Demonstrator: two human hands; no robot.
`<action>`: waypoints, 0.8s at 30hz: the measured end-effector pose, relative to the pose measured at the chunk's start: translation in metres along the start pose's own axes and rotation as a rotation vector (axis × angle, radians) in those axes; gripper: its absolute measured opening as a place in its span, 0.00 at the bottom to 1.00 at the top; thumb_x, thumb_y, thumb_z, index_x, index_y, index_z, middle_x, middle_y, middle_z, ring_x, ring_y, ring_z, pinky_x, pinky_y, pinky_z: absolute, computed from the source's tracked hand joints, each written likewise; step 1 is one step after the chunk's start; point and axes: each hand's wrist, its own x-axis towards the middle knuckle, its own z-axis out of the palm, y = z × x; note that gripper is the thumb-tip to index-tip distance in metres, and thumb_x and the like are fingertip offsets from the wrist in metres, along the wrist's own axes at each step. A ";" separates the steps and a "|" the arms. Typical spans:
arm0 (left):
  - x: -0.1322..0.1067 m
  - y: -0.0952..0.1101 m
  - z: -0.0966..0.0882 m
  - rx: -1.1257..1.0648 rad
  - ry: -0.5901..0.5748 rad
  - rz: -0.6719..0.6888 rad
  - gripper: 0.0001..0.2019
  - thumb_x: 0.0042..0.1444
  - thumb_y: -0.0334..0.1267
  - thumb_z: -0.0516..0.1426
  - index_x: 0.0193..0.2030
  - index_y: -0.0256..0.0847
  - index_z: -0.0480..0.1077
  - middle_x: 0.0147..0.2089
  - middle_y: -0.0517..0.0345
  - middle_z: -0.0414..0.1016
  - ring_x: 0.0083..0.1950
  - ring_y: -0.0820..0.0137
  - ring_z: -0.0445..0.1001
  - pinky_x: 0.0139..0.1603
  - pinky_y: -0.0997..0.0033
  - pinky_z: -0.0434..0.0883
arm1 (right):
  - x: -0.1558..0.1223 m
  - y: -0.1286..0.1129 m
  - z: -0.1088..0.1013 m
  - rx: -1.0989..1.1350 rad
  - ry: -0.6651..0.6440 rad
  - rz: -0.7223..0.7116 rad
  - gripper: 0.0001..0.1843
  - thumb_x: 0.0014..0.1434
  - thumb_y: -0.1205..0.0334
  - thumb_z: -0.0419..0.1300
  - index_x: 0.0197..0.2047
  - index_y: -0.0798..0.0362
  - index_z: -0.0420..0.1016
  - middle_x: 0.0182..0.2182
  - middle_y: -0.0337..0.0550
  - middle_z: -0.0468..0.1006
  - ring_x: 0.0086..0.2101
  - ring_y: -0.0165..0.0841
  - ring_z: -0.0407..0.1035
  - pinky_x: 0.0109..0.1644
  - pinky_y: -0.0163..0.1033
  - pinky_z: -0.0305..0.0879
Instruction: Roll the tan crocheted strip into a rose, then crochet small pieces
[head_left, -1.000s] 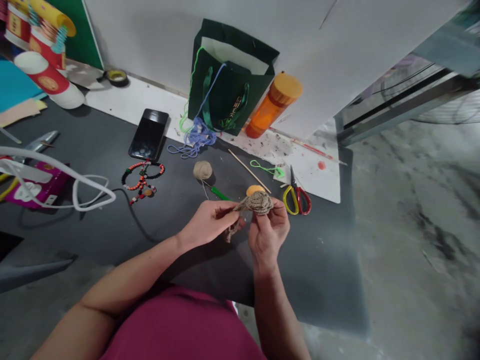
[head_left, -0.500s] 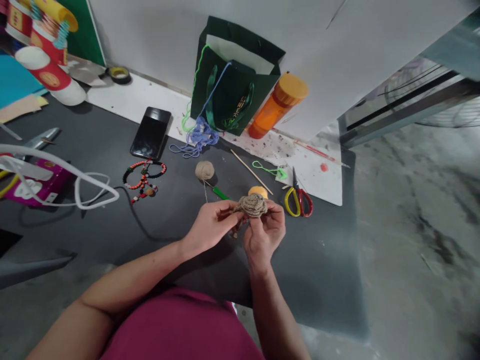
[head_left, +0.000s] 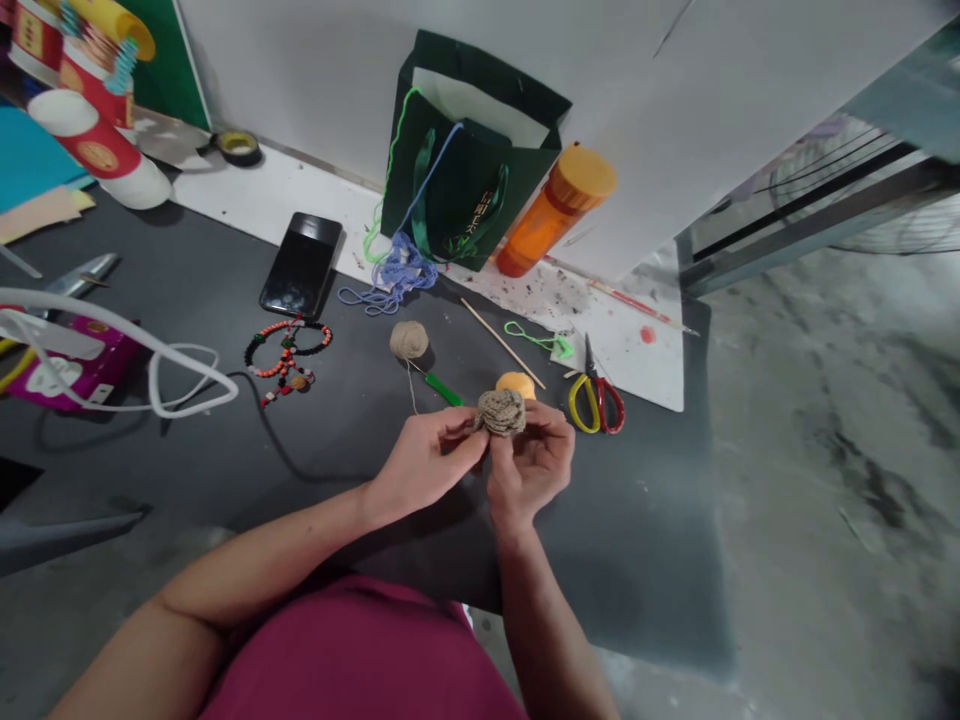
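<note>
Both of my hands pinch a coiled jute twine rosette in front of me, above the dark mat. My left hand holds its left side between thumb and fingers, and my right hand grips its right side. A thread runs down from a ball of jute twine lying on the mat beyond my hands. Just past the rosette sit a round yellow-orange object and a green-handled tool.
Red-and-yellow-handled scissors lie to the right of my hands, near a wooden stick. Farther off are a black phone, a beaded ring, a green paper bag and an orange bottle. A thick white tube curves at left.
The rosette has dropped a little and now sits more tightly between my hands. The twine tail that hung beneath it no longer shows.
</note>
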 end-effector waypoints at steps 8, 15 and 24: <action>-0.005 0.008 -0.001 0.015 -0.030 0.042 0.17 0.57 0.49 0.62 0.42 0.33 0.75 0.39 0.51 0.77 0.42 0.66 0.74 0.47 0.66 0.71 | -0.001 0.001 -0.008 -0.171 -0.104 -0.296 0.17 0.53 0.68 0.68 0.45 0.44 0.72 0.41 0.42 0.76 0.40 0.38 0.72 0.44 0.47 0.72; -0.002 0.012 -0.008 0.015 -0.026 0.055 0.18 0.60 0.50 0.60 0.37 0.34 0.75 0.32 0.56 0.71 0.36 0.70 0.68 0.39 0.69 0.68 | 0.000 -0.005 -0.009 -0.088 -0.215 -0.243 0.17 0.54 0.71 0.65 0.45 0.45 0.72 0.44 0.42 0.77 0.44 0.37 0.74 0.49 0.48 0.72; 0.001 0.021 -0.020 -0.030 -0.145 -0.055 0.13 0.57 0.42 0.61 0.44 0.34 0.77 0.39 0.53 0.76 0.38 0.69 0.71 0.42 0.68 0.71 | 0.007 0.000 -0.022 0.153 -0.397 0.249 0.10 0.59 0.59 0.66 0.45 0.47 0.79 0.43 0.44 0.81 0.45 0.37 0.76 0.52 0.45 0.73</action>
